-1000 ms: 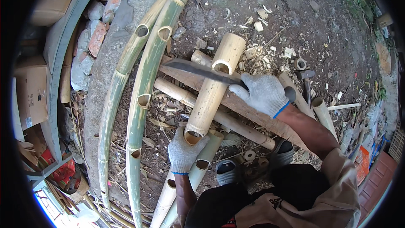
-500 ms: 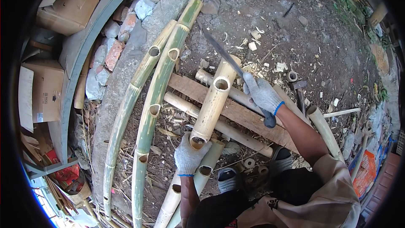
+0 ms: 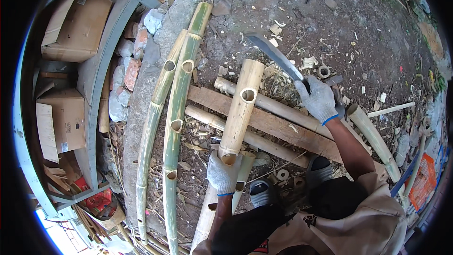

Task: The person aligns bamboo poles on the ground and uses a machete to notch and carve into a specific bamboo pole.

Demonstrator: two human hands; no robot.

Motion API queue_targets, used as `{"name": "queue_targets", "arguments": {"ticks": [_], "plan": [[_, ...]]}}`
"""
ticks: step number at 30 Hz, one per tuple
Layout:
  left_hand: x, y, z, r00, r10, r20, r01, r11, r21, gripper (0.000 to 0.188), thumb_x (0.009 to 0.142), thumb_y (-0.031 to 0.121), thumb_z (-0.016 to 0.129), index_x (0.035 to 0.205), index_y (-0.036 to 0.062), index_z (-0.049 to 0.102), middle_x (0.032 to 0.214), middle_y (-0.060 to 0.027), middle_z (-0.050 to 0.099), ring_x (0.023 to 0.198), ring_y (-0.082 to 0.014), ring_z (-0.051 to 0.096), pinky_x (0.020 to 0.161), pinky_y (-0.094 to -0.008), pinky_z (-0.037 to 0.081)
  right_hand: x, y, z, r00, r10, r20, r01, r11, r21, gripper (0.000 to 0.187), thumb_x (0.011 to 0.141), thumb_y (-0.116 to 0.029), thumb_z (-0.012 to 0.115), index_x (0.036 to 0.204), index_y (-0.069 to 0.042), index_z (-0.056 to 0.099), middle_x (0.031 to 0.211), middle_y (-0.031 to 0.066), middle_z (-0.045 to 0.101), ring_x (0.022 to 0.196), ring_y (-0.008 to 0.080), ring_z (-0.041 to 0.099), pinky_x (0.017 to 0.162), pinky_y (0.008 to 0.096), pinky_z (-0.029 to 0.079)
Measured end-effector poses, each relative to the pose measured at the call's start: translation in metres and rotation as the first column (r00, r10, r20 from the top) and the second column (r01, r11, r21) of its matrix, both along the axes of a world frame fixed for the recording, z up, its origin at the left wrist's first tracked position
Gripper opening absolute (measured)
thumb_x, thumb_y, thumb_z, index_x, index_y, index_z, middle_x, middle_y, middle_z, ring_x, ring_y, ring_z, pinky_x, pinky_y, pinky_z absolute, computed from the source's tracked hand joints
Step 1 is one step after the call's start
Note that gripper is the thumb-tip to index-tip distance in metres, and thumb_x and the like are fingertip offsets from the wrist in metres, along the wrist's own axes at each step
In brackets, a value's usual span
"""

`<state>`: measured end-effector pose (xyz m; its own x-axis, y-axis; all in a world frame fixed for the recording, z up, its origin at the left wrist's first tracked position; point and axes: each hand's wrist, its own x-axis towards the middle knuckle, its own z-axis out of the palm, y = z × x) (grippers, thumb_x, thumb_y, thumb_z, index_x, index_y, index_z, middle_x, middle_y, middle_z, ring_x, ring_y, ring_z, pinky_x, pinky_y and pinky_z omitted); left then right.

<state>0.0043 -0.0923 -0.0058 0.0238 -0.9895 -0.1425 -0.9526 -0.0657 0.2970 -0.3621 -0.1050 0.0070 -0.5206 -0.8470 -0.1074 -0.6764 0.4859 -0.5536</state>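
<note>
My right hand, in a grey glove with a blue cuff, is closed round the handle of a machete. Its long curved blade points up and left over the ground, apart from the bamboo. With my left hand, gloved alike, I grip a pale bamboo pole near one of its cut holes. That pole lies across a wooden plank and thinner bamboo lengths; another round hole shows nearer its far end. Under my left forearm the pole runs on toward me.
Two long green bamboo poles with cut holes lie to the left. Beyond them are rubble and a metal shelf with cardboard boxes. A hammer-like tool and a cut bamboo piece lie right. Wood chips litter the soil.
My right hand has moved right with the machete, and its blade has swung away from the pole. My left hand stays on the pole. The whole view has shifted somewhat.
</note>
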Motion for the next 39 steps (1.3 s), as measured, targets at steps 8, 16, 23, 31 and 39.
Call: {"name": "queue_targets", "arguments": {"ticks": [8, 16, 23, 31, 39], "plan": [[0.014, 0.021, -0.011, 0.979, -0.08, -0.185, 0.075, 0.997, -0.034, 0.068, 0.081, 0.029, 0.092, 0.128, -0.0057, 0.057, 0.112, -0.0256, 0.065, 0.104, -0.0455, 0.067, 0.09, -0.0543, 0.054, -0.001, 0.036, -0.025, 0.965, -0.015, -0.26, -0.029, 0.986, -0.165, 0.041, 0.099, -0.038, 0.072, 0.125, -0.006, 0.066, 0.113, 0.0194, 0.063, 0.114, 0.0415, 0.061, 0.096, 0.0547, 0.05], [0.012, 0.04, -0.032, 0.951, -0.299, 0.077, 0.308, 0.896, -0.321, 0.063, 0.074, 0.032, 0.096, 0.11, 0.0012, 0.055, 0.107, -0.0208, 0.059, 0.101, -0.046, 0.059, 0.087, -0.058, 0.048, 0.065, 0.135, -0.021, 0.927, 0.365, 0.09, -0.331, 0.906, -0.264, 0.035, 0.09, -0.025, 0.08, 0.119, -0.011, 0.068, 0.115, 0.015, 0.062, 0.114, 0.0389, 0.061, 0.1, 0.0512, 0.05], [0.008, 0.043, -0.032, 0.968, -0.246, 0.043, 0.249, 0.945, -0.21, 0.069, 0.075, 0.037, 0.097, 0.115, -0.0006, 0.054, 0.113, -0.0212, 0.056, 0.111, -0.0421, 0.055, 0.092, -0.0559, 0.046, 0.071, 0.197, -0.049, 0.881, 0.473, 0.03, -0.434, 0.832, -0.346, 0.033, 0.081, -0.018, 0.084, 0.111, -0.015, 0.07, 0.113, 0.0079, 0.066, 0.114, 0.034, 0.063, 0.105, 0.049, 0.052], [0.011, 0.046, -0.033, 0.942, -0.335, 0.03, 0.334, 0.92, -0.207, 0.067, 0.082, 0.032, 0.092, 0.117, -0.0024, 0.046, 0.116, -0.0224, 0.048, 0.114, -0.0419, 0.048, 0.097, -0.0564, 0.041, 0.081, 0.201, -0.074, 0.884, 0.465, -0.053, -0.453, 0.822, -0.346, 0.04, 0.074, -0.017, 0.084, 0.112, -0.015, 0.071, 0.112, 0.0053, 0.066, 0.115, 0.0302, 0.063, 0.105, 0.0488, 0.052], [0.012, 0.052, -0.029, 0.925, -0.378, 0.05, 0.379, 0.898, -0.223, 0.06, 0.088, 0.024, 0.086, 0.12, -0.0024, 0.043, 0.119, -0.0237, 0.046, 0.115, -0.0429, 0.047, 0.098, -0.0574, 0.04, 0.08, 0.201, -0.076, 0.884, 0.467, -0.024, -0.446, 0.828, -0.341, 0.035, 0.075, -0.019, 0.085, 0.108, -0.014, 0.073, 0.112, 0.0041, 0.067, 0.115, 0.0288, 0.064, 0.104, 0.0482, 0.052]]}}
